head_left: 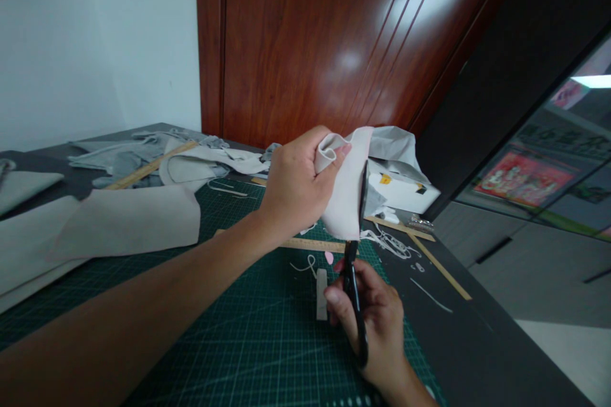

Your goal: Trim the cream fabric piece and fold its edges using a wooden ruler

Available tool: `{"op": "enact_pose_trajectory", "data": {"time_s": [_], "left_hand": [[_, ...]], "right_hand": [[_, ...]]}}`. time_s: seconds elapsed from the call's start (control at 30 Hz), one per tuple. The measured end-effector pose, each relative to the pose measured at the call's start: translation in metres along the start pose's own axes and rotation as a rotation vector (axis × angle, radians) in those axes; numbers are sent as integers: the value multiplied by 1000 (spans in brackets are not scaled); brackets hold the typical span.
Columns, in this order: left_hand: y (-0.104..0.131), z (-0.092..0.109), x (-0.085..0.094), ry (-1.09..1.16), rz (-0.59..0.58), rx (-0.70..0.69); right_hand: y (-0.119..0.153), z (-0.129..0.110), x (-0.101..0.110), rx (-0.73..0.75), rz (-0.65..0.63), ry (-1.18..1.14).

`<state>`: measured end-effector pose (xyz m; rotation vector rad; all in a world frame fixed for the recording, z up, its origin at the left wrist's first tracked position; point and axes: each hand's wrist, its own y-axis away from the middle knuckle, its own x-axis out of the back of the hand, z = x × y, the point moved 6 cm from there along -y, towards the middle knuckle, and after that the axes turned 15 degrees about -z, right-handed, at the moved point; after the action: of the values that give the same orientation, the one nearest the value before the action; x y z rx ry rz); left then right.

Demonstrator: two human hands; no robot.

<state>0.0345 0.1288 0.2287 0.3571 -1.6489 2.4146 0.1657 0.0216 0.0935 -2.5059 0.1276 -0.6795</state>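
Observation:
My left hand [300,175] is closed around a bunched piece of pale fabric [347,197], held up above the green cutting mat [267,343]. The fabric's right edge hangs down along the scissors. In my right hand [377,311] is a pair of black-handled scissors [352,286], blades pointing up. One dark blade lies at the fabric's right edge; the other blade is mostly hidden. On the mat below lie a small light-coloured strip [321,292], a curl of thin cord and a pink chalk-like piece [329,257].
Large pale fabric pieces [138,222] lie at the left, with grey scraps [119,156] and a wooden ruler [153,165] behind. At the right are a white box [405,194], tangled white cord [391,241] and another ruler [443,270]. A wooden door [305,44] stands behind the table.

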Motion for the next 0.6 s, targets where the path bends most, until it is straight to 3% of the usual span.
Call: {"op": "enact_pose_trajectory", "data": {"time_s": [0.6], "left_hand": [[-1, -2, 1, 15, 34, 18]], "right_hand": [[0, 4, 0, -33, 7, -1]]}}
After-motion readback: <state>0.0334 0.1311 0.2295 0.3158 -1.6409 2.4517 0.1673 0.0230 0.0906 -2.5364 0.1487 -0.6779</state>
